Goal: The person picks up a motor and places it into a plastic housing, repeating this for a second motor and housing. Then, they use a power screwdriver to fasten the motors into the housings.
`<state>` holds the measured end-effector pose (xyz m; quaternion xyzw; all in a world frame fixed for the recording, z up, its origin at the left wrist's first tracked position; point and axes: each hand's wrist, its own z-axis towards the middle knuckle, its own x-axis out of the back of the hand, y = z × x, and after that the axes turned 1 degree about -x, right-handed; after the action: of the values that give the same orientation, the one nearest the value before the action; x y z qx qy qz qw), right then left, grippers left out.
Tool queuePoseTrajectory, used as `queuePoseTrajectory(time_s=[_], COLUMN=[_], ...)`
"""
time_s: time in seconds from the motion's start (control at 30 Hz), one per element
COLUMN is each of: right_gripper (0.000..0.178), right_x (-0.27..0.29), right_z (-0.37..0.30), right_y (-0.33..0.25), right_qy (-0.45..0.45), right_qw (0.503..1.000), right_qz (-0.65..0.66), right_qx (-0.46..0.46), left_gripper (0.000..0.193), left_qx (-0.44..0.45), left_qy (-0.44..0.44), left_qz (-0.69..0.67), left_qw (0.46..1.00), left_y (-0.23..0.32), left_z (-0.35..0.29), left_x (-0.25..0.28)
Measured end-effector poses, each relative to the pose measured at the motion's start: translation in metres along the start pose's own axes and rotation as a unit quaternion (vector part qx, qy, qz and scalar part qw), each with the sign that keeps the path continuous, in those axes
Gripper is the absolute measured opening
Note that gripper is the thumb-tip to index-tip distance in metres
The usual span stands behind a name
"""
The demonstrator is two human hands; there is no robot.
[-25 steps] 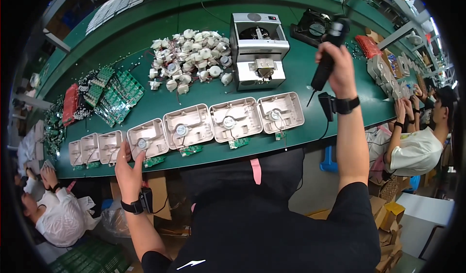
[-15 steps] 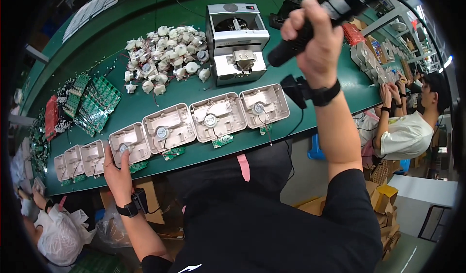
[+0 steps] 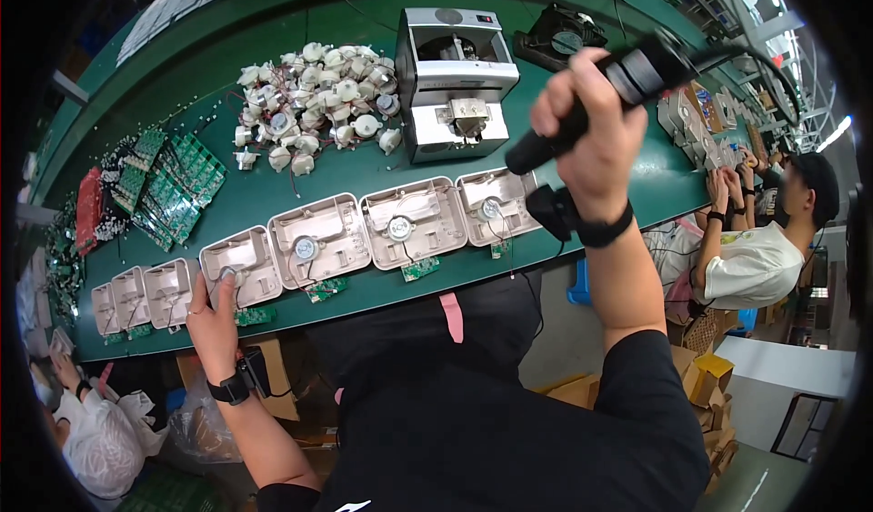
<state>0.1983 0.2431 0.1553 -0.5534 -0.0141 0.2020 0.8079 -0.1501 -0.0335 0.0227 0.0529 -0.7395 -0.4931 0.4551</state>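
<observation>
My right hand point(image 3: 596, 125) is wrapped around a black corded electric screwdriver point(image 3: 637, 75), raised above the bench and tilted, its narrower end toward the lower left. A row of beige plastic housings point(image 3: 414, 203) runs along the bench's near edge. My left hand point(image 3: 214, 326) grips one housing point(image 3: 259, 262) toward the left, fingers along its left wall and thumb inside, by a small round silver motor point(image 3: 227, 274). That motor is partly covered by the thumb. Green circuit boards point(image 3: 326, 289) hang on wires from several housings' near sides.
A heap of small white motors point(image 3: 318, 103) lies behind the row, beside a silver-and-black screw feeder machine point(image 3: 459, 85). Green circuit-board panels point(image 3: 177, 189) are stacked at left. A person in a white shirt point(image 3: 759, 257) works at right; another person point(image 3: 100, 439) sits at lower left.
The screwdriver and my right hand have come down slightly toward the row. My left hand stays on the same housing. The view has shifted a little.
</observation>
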Motion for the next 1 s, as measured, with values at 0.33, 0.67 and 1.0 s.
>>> queuePoseTrajectory(time_s=[0.33,0.67,1.0], right_gripper=[0.017,0.019,0.024], right_x=[0.028,0.035,0.037], right_z=[-0.057,-0.059,-0.061], right_y=[0.017,0.033,0.055], right_qy=[0.071,0.038,0.007], right_qw=[0.997,0.998,0.99], right_qz=[-0.026,-0.037,-0.121], right_qx=[0.02,0.025,0.066], left_gripper=[0.065,0.067,0.068], left_qx=[0.022,0.033,0.023], left_qy=[0.002,-0.016,0.008], left_qz=[0.001,-0.023,0.013], left_qw=[1.0,0.999,1.0], left_y=[-0.025,-0.034,-0.034], left_z=[0.013,0.016,0.015], left_x=[0.004,0.007,0.005])
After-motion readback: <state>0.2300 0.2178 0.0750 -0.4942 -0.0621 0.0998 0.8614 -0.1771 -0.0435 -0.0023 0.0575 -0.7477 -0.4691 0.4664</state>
